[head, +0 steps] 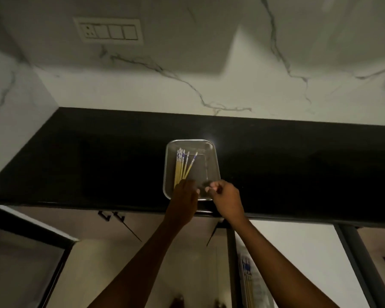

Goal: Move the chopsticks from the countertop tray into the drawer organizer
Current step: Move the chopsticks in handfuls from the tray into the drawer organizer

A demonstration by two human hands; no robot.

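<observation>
**Both hands at the tray's near edge, chopsticks just ahead of your left**

Head view: the metal tray (211, 172) sits on the black counter (98, 165), and the yellow chopsticks (182, 166) lie in its left half. Their long axes run away from you, blue-patterned ends far, plain tips near, fanning slightly to the right. Your left hand (185, 196) lies over their near tips, fingers spread flat, not yet closed on anything. Your right hand (226, 200) hovers at the tray's near right rim, fingers loosely curled and pinched on nothing I can make out. The left is nearer the bundle. Below right, the open drawer organizer (253, 283) seems to hold chopsticks already, though blurred.
</observation>
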